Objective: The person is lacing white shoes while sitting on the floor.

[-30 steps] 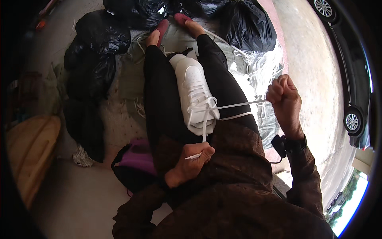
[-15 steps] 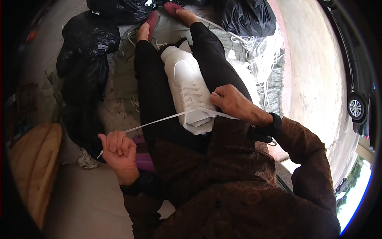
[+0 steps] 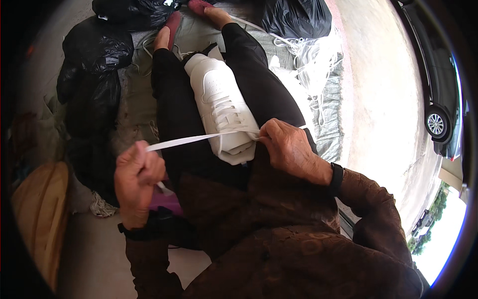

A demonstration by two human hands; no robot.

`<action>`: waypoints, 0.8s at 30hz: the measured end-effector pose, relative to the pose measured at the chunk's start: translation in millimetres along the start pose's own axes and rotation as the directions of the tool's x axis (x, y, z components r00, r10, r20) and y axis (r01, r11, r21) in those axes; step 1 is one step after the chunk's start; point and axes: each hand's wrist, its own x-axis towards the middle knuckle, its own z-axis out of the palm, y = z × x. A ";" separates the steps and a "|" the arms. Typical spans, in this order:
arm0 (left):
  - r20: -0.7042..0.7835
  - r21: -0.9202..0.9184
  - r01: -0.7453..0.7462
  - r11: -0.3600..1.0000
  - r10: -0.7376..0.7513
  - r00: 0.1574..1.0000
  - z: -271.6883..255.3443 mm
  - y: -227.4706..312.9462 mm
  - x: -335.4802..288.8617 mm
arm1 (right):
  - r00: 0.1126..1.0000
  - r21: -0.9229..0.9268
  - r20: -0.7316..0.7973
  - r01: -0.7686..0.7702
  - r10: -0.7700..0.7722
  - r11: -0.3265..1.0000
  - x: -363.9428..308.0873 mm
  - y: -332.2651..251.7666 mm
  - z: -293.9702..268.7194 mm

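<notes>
White sneaker (image 3: 219,107) lying on the lap, toe pointing away. Left hand (image 3: 137,174) closed on the white lace (image 3: 189,140) (pulled taut, out to the left). Right hand (image 3: 286,147) pinching the lace at the sneaker's top eyelets.

Black bags (image 3: 92,74) crowd left, lace pile (image 3: 313,60) right, concrete (image 3: 388,99) open beyond

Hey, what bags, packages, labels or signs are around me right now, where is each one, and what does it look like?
No labels, signs or screens show.
Black plastic bag: to the left of the legs, bulging, glossy and crinkled.
Second black plastic bag: top, right of the legs, knotted and shiny.
Third black bag: top left, by the feet, partly cut off.
Purple bag: beside the left hand, mostly hidden.
</notes>
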 end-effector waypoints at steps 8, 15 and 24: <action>-0.356 -0.484 -0.277 0.830 0.102 0.929 -70.3 10.2 -19.6 | 0.993 0.030 0.072 -0.092 0.090 0.995 15.2 5.3 5.3; -0.264 0.312 -0.093 0.945 0.180 0.948 28.8 -70.6 -1.4 | 0.972 -0.307 0.138 0.226 -0.192 0.925 24.1 -4.5 30.4; -0.311 0.433 -0.161 0.887 0.315 0.897 41.0 -108.0 16.3 | 0.997 -0.054 0.059 0.055 -0.051 0.997 16.1 2.8 23.0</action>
